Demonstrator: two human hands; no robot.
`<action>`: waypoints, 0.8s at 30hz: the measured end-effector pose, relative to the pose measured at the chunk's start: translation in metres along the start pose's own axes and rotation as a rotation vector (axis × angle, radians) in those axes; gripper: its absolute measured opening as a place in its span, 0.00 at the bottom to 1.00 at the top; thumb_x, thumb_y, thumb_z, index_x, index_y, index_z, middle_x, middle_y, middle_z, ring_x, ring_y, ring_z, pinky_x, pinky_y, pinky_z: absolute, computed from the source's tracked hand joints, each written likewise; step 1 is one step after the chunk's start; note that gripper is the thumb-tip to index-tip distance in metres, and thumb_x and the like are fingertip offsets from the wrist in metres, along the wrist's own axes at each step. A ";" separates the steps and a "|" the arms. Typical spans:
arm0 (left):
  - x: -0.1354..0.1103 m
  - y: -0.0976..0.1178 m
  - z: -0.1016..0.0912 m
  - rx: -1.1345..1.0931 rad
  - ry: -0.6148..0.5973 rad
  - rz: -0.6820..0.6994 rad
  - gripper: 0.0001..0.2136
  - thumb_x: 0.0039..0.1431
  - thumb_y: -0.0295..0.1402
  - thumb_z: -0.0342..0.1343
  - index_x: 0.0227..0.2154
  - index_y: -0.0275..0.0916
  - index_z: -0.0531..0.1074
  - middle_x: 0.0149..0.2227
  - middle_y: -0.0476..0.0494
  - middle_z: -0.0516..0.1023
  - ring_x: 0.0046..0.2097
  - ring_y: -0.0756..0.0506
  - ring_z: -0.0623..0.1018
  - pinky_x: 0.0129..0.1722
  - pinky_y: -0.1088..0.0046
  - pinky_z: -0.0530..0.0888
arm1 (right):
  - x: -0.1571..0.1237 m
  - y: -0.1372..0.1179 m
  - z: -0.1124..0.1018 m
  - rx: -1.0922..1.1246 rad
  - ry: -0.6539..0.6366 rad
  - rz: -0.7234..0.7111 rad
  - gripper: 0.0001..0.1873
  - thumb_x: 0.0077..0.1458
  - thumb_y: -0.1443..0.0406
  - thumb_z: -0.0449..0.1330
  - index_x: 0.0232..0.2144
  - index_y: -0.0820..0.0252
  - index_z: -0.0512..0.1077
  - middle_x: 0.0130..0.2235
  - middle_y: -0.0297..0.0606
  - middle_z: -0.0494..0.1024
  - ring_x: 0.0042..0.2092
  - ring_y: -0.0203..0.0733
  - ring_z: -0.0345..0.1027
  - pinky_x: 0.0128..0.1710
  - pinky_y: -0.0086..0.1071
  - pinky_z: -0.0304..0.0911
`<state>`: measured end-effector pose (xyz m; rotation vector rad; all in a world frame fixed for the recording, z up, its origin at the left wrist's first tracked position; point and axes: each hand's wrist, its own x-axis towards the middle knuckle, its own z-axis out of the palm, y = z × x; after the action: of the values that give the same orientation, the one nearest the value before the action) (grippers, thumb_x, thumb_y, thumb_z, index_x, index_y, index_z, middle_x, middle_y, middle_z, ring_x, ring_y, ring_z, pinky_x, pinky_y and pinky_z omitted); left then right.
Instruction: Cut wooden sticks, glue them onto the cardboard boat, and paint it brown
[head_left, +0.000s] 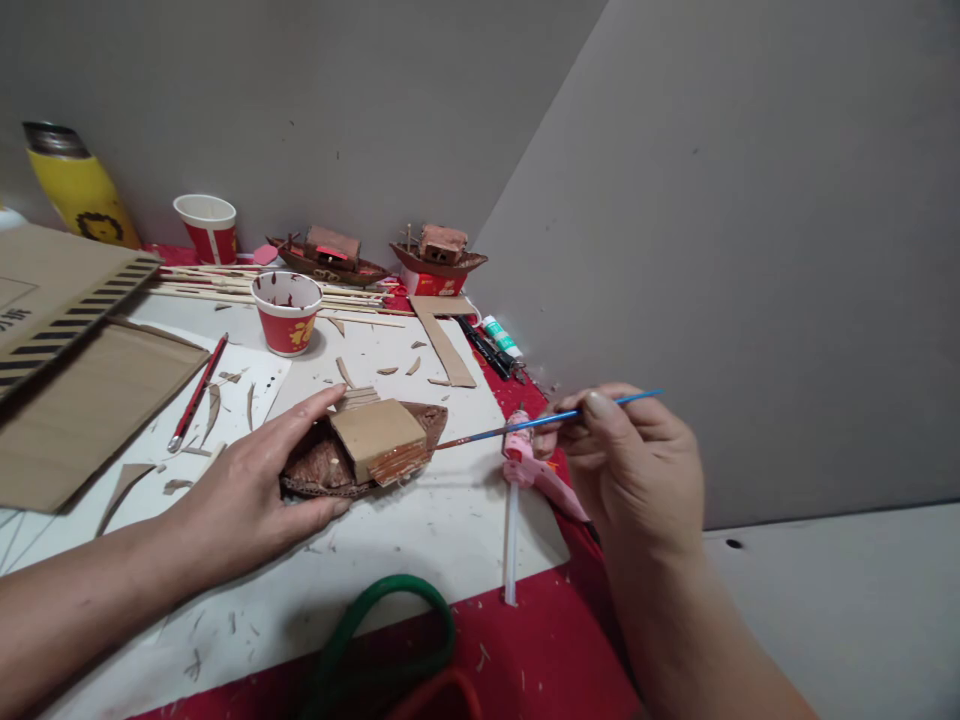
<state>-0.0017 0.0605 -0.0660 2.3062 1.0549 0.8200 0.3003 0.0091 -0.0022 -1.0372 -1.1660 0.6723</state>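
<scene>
My left hand (259, 485) grips the near-left end of a small cardboard model boat (319, 465), thumb on the near side and fingers on the far side. The boat's hull is brown, and its cabin roof (382, 435) is bare tan card with a wet-looking brown strip along the near right edge. In my right hand (626, 460) a thin blue paintbrush (555, 420) is pinched between thumb and fingers. Its brown tip is beside the painted strip; whether it touches cannot be made out.
A red paper cup (289, 325) with brown paint inside stands behind the boat. Two finished-looking model boats (334, 255) sit at the back. A pink glue gun (540, 475) lies to the right, green-handled scissors (386, 640) in front. Cardboard sheets (90, 400) and a red pencil (199, 395) lie left.
</scene>
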 end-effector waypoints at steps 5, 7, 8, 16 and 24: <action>-0.001 0.003 0.002 -0.019 0.033 -0.011 0.40 0.54 0.44 0.63 0.68 0.50 0.54 0.67 0.39 0.67 0.64 0.32 0.71 0.63 0.51 0.67 | -0.014 0.002 0.008 0.043 -0.086 0.113 0.07 0.57 0.58 0.67 0.33 0.53 0.79 0.28 0.35 0.82 0.26 0.39 0.77 0.18 0.25 0.65; 0.000 0.003 0.001 -0.018 0.027 -0.016 0.40 0.54 0.44 0.63 0.68 0.50 0.54 0.66 0.39 0.67 0.64 0.32 0.71 0.63 0.52 0.67 | -0.018 0.004 0.010 0.046 -0.122 0.126 0.07 0.58 0.58 0.67 0.34 0.54 0.79 0.28 0.35 0.82 0.27 0.38 0.77 0.21 0.26 0.67; 0.000 0.003 0.000 -0.012 0.017 -0.015 0.40 0.54 0.44 0.63 0.68 0.49 0.53 0.66 0.39 0.67 0.63 0.33 0.71 0.63 0.52 0.68 | -0.019 0.005 0.010 0.047 -0.138 0.126 0.07 0.58 0.58 0.67 0.34 0.55 0.79 0.28 0.35 0.82 0.27 0.38 0.77 0.22 0.26 0.68; 0.001 0.002 -0.004 0.023 -0.033 0.006 0.41 0.56 0.45 0.62 0.69 0.48 0.51 0.68 0.37 0.64 0.65 0.32 0.69 0.63 0.52 0.67 | -0.017 0.008 0.007 0.015 -0.120 0.170 0.08 0.57 0.59 0.67 0.34 0.56 0.78 0.30 0.37 0.82 0.28 0.39 0.77 0.22 0.27 0.68; 0.001 0.001 -0.004 0.025 -0.035 0.016 0.41 0.56 0.45 0.62 0.69 0.47 0.52 0.68 0.36 0.64 0.64 0.32 0.70 0.63 0.51 0.68 | -0.006 0.005 0.001 -0.019 -0.049 0.066 0.06 0.56 0.60 0.68 0.34 0.55 0.79 0.29 0.36 0.82 0.26 0.40 0.76 0.19 0.30 0.70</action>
<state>-0.0034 0.0614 -0.0618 2.3445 1.0385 0.7734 0.2984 0.0062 -0.0096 -1.0845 -1.1868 0.7432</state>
